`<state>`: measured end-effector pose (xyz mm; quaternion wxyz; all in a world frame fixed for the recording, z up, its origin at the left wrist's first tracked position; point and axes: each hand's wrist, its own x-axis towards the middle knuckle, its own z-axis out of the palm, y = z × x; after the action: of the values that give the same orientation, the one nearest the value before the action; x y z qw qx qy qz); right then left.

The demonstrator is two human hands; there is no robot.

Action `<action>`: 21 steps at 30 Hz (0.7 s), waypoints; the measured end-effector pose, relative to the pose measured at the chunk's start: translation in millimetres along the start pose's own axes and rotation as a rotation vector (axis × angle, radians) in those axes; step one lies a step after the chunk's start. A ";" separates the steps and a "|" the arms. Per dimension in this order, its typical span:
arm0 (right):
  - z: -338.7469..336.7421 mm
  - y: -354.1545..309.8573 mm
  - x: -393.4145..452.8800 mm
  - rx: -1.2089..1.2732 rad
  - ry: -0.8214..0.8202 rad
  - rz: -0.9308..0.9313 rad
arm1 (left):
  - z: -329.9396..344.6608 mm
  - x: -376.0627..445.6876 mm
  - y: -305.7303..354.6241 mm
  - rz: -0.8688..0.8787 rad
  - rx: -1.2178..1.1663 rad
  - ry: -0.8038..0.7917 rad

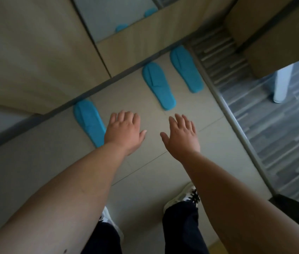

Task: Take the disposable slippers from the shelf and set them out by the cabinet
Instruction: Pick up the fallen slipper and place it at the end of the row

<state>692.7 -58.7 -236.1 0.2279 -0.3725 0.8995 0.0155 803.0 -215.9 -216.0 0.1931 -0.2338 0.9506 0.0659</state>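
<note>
1. Three blue slippers lie flat on the tiled floor (181,171) with toes at the cabinet's (35,52) base edge: the left slipper (88,120), the middle slipper (158,85) and the right slipper (186,68).
2. Bare tile lies between the left and middle slippers.
3. A metal strip (236,125) borders the tile's right edge.
4. The left hand (125,132) and right hand (181,136) hover palms down, fingers spread, holding nothing.

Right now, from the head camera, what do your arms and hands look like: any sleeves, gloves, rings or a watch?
Both forearms are bare as far as the frame shows, with no sleeve edge in view. The left hand and right hand wear no gloves, and I see no rings, watch or wristband. A small dark spot marks the left forearm near the bottom edge. The picture is slightly blurred, so fine detail could be missed.
</note>
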 end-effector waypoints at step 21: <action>-82.9 337.6 -56.0 0.186 0.139 0.446 | -98.6 120.3 357.9 0.428 0.129 0.004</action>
<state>465.7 205.8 -186.2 0.1897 -0.1423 0.9705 -0.0432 503.5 28.1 -160.9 0.1872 -0.0140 0.9812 0.0441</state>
